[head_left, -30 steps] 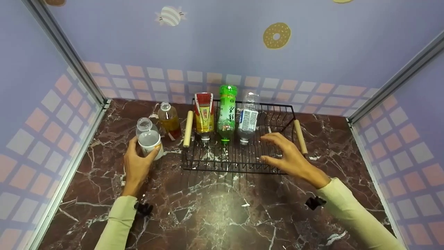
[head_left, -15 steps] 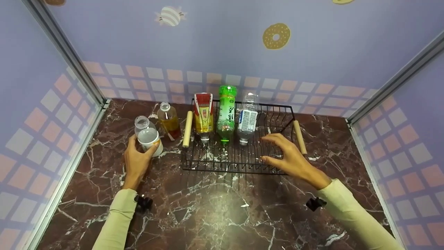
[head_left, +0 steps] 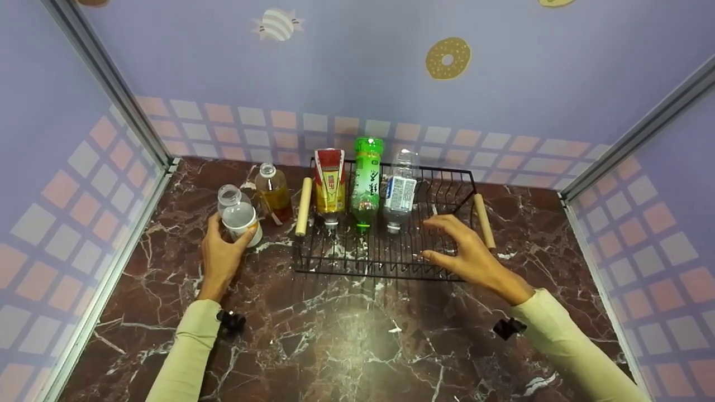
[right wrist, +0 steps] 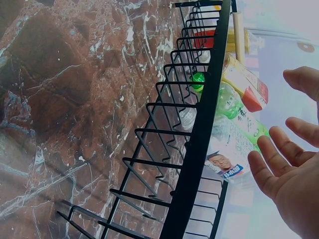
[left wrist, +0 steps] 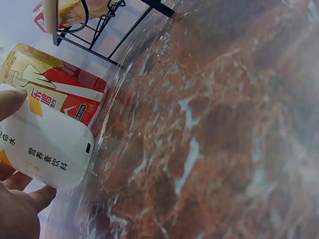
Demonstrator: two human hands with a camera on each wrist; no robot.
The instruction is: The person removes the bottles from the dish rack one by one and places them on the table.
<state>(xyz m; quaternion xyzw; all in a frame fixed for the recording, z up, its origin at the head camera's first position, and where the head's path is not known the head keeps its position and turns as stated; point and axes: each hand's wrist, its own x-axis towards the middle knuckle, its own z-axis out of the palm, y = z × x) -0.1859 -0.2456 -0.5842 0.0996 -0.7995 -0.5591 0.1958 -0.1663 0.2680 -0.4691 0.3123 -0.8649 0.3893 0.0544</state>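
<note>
My left hand (head_left: 223, 257) grips a clear, capless bottle with a white label (head_left: 237, 213), fingers on one side and thumb on the other. In the left wrist view the white label (left wrist: 47, 142) shows orange marks, and the bottle's base is right at the marble surface. Just beyond it stands a bottle of amber drink with a red and yellow label (head_left: 273, 194). Over the right part of a black wire rack (head_left: 385, 268) hovers my right hand (head_left: 466, 254), fingers spread and holding nothing.
Leaning neck-down in the rack are a red and yellow bottle (head_left: 329, 181), a green bottle (head_left: 366, 178) and a clear bottle with a white label (head_left: 400, 192). Wooden handles (head_left: 303, 206) flank the rack. Patterned panels (head_left: 357, 67) enclose the marble tabletop (head_left: 346, 346).
My left hand has shifted the white-labelled bottle slightly away from me, closer to the back of the table. My right hand has stayed nearly still over the rack.
</note>
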